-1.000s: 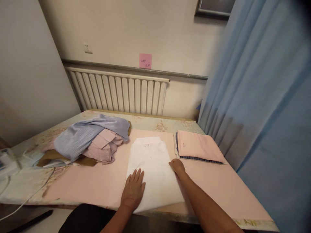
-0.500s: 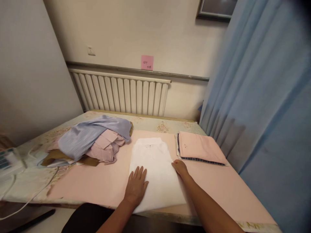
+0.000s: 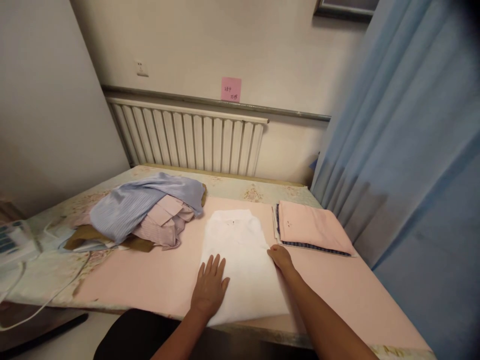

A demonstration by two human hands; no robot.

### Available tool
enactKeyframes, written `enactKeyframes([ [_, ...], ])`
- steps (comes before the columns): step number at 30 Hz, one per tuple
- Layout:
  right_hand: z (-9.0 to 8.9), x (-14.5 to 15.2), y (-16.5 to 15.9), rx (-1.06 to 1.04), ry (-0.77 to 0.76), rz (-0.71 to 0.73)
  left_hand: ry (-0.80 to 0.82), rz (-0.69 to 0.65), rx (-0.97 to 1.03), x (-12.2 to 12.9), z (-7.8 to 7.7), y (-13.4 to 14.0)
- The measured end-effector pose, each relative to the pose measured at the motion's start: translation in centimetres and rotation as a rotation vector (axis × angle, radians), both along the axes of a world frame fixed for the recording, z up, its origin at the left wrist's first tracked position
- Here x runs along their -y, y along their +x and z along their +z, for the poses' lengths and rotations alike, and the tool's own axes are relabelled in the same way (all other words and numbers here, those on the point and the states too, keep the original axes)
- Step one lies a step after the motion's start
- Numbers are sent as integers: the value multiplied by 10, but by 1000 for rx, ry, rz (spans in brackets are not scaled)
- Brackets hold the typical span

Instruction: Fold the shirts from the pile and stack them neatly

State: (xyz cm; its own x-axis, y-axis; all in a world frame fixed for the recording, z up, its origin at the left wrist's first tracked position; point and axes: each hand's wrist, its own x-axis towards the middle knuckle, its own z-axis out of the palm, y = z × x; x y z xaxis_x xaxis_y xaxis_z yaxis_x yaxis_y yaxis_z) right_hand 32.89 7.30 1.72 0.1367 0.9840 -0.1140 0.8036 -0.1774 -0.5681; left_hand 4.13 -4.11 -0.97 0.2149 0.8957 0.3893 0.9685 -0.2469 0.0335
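So the white shirt [image 3: 243, 272] is lying flat, folded into a neat oblong, collar pointing away from the person, and everything else kinda sits around it. Left hand [image 3: 209, 287] is open, palm down with the fingers a bit spread, resting on the near left part of the shirt. Right hand [image 3: 280, 256] is at the shirt's right edge with its fingers curled in (can't tell from here if it's actually closed on the fabric or just tucked against it). Under the shirt there's a pink cloth [image 3: 150, 287], and beyond the shirt you can see the floral covering [image 3: 252, 192] that the cloth lies on. Left of the shirt is a messy heap: a light blue ribbed garment [image 3: 125, 205] on top, a pinkish striped garment [image 3: 161, 225] and something brown [image 3: 80, 237] poking out below. Right of the shirt, well clear of it, is a tidy folded stack with a pink piece [image 3: 315, 225] on top and a dark patterned piece [image 3: 318, 248] peeking out underneath. Way past the shirt there's a white radiator [image 3: 187, 135].
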Motion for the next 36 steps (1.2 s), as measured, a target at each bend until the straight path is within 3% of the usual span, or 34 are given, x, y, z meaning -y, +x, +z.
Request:
enactKeyframes([
  [7, 5, 11, -3, -16, 16, -7, -15, 107, 0, -1, -1, 2],
  [15, 2, 32, -4, -16, 27, -31, -41, 105, 17, -2, 0, 1],
  [30, 2, 119, -1, -6, 56, -30, -108, 113, 22, 1, 6, 2],
  [36, -4, 156, -5, 101, 114, -64, -134, 115, 18, 1, 9, 3],
])
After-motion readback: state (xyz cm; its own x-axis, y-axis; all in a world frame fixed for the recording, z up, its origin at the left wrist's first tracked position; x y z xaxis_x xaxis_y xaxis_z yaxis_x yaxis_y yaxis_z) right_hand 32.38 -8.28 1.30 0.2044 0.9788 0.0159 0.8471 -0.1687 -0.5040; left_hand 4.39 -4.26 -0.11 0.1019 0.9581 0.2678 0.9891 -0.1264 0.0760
